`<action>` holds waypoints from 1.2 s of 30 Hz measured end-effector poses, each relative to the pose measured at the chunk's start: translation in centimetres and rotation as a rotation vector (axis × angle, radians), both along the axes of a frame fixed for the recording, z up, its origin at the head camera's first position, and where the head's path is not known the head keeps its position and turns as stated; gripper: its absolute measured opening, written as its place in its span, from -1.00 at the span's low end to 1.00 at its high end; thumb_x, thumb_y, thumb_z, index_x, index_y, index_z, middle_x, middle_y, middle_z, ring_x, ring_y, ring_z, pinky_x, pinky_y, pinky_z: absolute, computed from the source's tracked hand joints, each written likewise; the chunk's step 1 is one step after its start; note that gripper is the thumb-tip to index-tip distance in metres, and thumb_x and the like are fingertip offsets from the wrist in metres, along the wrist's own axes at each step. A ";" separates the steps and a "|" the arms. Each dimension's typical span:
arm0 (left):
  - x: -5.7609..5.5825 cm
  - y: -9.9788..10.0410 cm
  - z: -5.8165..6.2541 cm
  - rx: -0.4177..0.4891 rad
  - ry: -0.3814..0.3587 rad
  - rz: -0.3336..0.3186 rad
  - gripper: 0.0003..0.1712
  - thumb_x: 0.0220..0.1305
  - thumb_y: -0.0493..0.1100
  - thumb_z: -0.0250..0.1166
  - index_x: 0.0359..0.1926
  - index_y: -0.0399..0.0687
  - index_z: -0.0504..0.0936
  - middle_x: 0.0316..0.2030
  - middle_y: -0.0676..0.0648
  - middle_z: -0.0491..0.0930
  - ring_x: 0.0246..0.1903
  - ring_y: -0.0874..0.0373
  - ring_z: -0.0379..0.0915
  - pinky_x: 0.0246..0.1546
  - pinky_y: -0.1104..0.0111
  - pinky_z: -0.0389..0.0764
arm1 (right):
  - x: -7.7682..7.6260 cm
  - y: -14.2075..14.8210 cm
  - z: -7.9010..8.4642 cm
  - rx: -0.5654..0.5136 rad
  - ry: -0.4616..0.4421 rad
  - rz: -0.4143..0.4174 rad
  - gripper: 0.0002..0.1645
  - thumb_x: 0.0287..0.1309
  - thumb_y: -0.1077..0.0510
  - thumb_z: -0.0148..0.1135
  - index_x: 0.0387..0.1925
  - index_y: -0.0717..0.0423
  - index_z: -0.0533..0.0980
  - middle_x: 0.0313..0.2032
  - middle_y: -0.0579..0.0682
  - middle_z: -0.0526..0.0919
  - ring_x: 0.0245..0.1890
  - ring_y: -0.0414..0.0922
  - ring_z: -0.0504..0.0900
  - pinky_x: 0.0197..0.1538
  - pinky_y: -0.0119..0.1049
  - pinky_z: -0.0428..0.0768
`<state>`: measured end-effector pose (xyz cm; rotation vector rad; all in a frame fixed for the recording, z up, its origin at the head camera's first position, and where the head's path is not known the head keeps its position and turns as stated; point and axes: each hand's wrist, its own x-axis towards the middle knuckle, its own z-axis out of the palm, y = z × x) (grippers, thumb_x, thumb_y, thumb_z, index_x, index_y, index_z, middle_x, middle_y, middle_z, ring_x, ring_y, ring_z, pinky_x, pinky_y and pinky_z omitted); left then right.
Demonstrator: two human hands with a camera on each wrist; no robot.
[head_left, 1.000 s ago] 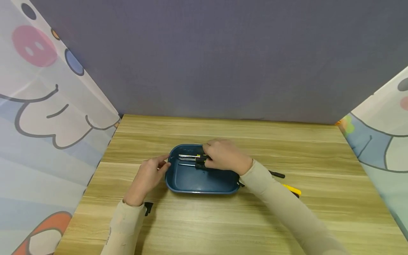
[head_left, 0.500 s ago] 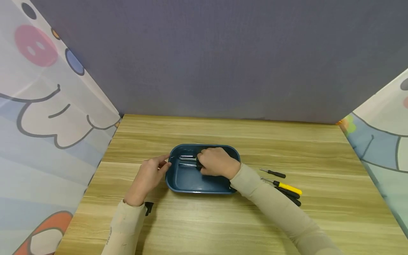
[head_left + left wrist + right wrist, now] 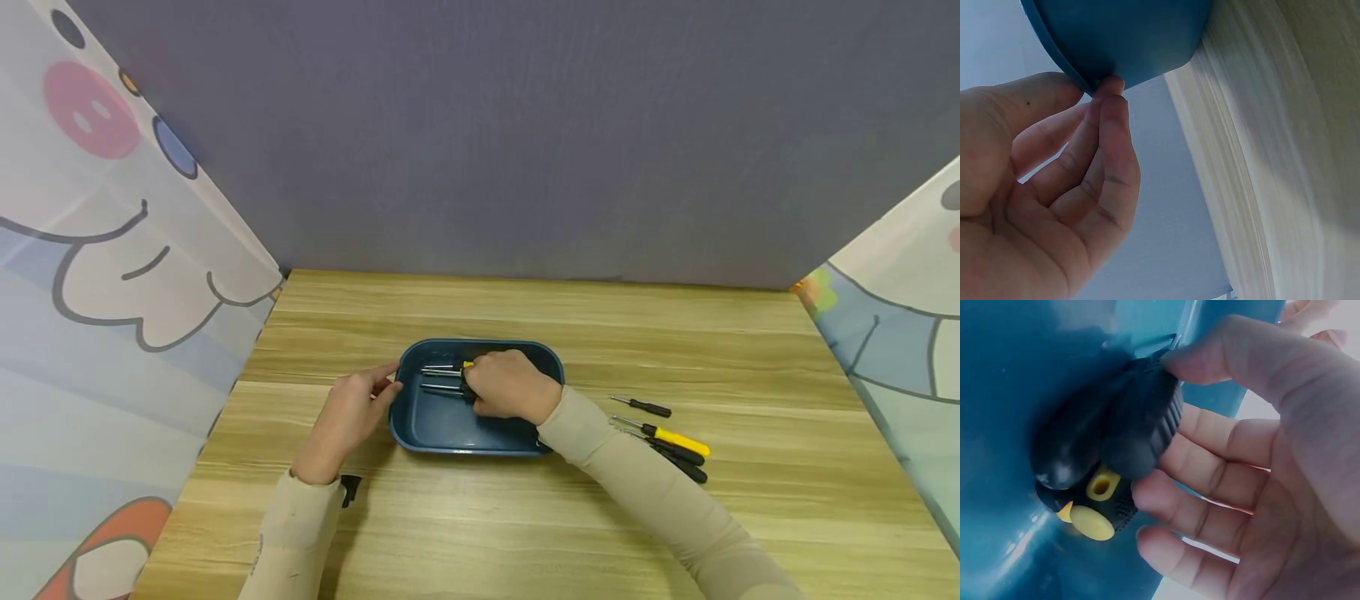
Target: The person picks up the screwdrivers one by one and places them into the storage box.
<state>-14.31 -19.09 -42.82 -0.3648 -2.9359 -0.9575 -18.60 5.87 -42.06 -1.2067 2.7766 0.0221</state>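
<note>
A dark blue plastic tray (image 3: 442, 437) stands on the wooden table. At its left end my left hand (image 3: 351, 417) pinches the rim between thumb and fingers, as the left wrist view shows with the tray wall (image 3: 1129, 37) above the fingertips. Inside the tray, along the far side, several screwdrivers lie together, their metal shafts (image 3: 442, 373) pointing left. My right hand (image 3: 513, 387) reaches in over their handles. In the right wrist view, its thumb and fingers hold a black ribbed screwdriver handle (image 3: 1144, 419). Beside it lie a smooth black handle (image 3: 1069, 437) and a black-and-yellow one (image 3: 1092, 522).
Right of the tray, more screwdrivers lie on the table (image 3: 480, 533): a small black one (image 3: 650, 407), a yellow-handled one (image 3: 681, 440) and black-handled ones (image 3: 686, 469), partly behind the right forearm. A grey wall panel (image 3: 525, 150) rises at the back.
My right hand has moved slightly left and nearer over the handles in the tray, baring the screwdrivers on the table. One shaft in the tray has shifted a little. My left hand stays put.
</note>
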 end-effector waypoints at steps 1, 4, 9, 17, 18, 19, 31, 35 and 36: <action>0.0 0.0 0.0 -0.001 -0.003 0.003 -0.59 0.36 -0.28 0.32 0.18 -0.38 0.60 -0.36 -0.08 0.71 -0.38 0.08 0.63 -0.43 0.26 0.60 | 0.0 0.0 0.0 0.001 0.002 0.001 -0.69 0.11 -0.04 0.46 -0.56 -0.08 0.51 -0.48 -0.12 0.58 -0.53 -0.21 0.47 -0.50 -0.32 0.48; -0.1 0.0 0.1 -0.002 -0.017 0.006 -0.59 0.37 -0.27 0.31 0.18 -0.37 0.59 -0.36 -0.08 0.71 -0.37 0.08 0.62 -0.43 0.26 0.59 | 0.0 0.0 0.1 0.001 0.008 0.005 -0.72 0.11 -0.04 0.47 -0.53 -0.07 0.54 -0.47 -0.11 0.60 -0.51 -0.20 0.50 -0.48 -0.31 0.51; -0.1 0.0 0.1 -0.005 -0.035 0.013 -0.58 0.38 -0.26 0.31 0.19 -0.36 0.59 -0.35 -0.08 0.71 -0.36 0.09 0.62 -0.42 0.26 0.59 | -0.1 0.1 0.2 -0.006 0.024 0.025 -0.79 0.08 -0.01 0.50 -0.44 -0.04 0.62 -0.42 -0.10 0.66 -0.46 -0.17 0.58 -0.43 -0.27 0.58; -0.3 0.0 0.2 -0.009 -0.018 0.008 -0.60 0.37 -0.28 0.31 0.17 -0.38 0.60 -0.35 -0.10 0.72 -0.35 0.07 0.63 -0.42 0.25 0.60 | -0.1 0.5 1.0 -0.025 0.009 0.022 -0.89 0.16 0.07 0.44 -0.33 -0.01 0.66 -0.39 -0.10 0.65 -0.45 -0.19 0.55 -0.43 -0.29 0.53; -0.4 0.0 0.2 -0.009 -0.015 0.007 -0.60 0.37 -0.29 0.31 0.17 -0.38 0.60 -0.35 -0.10 0.72 -0.35 0.07 0.64 -0.42 0.25 0.60 | -0.1 0.6 1.2 -0.029 0.008 0.017 -0.90 0.17 0.08 0.43 -0.32 0.00 0.66 -0.39 -0.10 0.63 -0.45 -0.19 0.54 -0.43 -0.29 0.52; -0.4 0.0 0.1 -0.009 -0.012 0.006 -0.60 0.37 -0.29 0.31 0.17 -0.38 0.60 -0.35 -0.11 0.72 -0.35 0.06 0.64 -0.42 0.25 0.60 | -0.1 0.7 1.5 -0.031 0.011 0.012 -0.89 0.19 0.08 0.42 -0.30 0.00 0.66 -0.38 -0.10 0.63 -0.44 -0.19 0.54 -0.43 -0.29 0.52; -0.6 0.0 0.0 0.000 -0.001 0.000 -0.61 0.36 -0.31 0.31 0.16 -0.39 0.61 -0.37 -0.10 0.71 -0.38 0.08 0.62 -0.43 0.24 0.59 | 1.4 4.3 4.4 -0.070 0.032 -0.004 -0.84 0.22 0.08 0.41 -0.31 0.04 0.59 -0.46 -0.14 0.49 -0.49 -0.20 0.45 -0.38 -0.31 0.49; -0.6 0.0 0.0 0.001 -0.005 0.003 -0.61 0.36 -0.30 0.31 0.16 -0.39 0.60 -0.36 -0.10 0.72 -0.36 0.06 0.63 -0.42 0.23 0.60 | 2.2 6.0 5.0 -0.107 0.054 -0.010 -0.82 0.19 0.09 0.44 -0.36 0.04 0.57 -0.48 -0.16 0.46 -0.50 -0.20 0.42 -0.39 -0.33 0.47; -0.6 0.0 0.0 0.002 -0.007 0.003 -0.61 0.36 -0.30 0.31 0.16 -0.39 0.60 -0.35 -0.10 0.72 -0.35 0.06 0.63 -0.41 0.24 0.60 | 2.4 6.4 5.0 -0.117 0.058 -0.013 -0.80 0.19 0.09 0.45 -0.38 0.04 0.55 -0.49 -0.16 0.45 -0.50 -0.20 0.41 -0.39 -0.33 0.46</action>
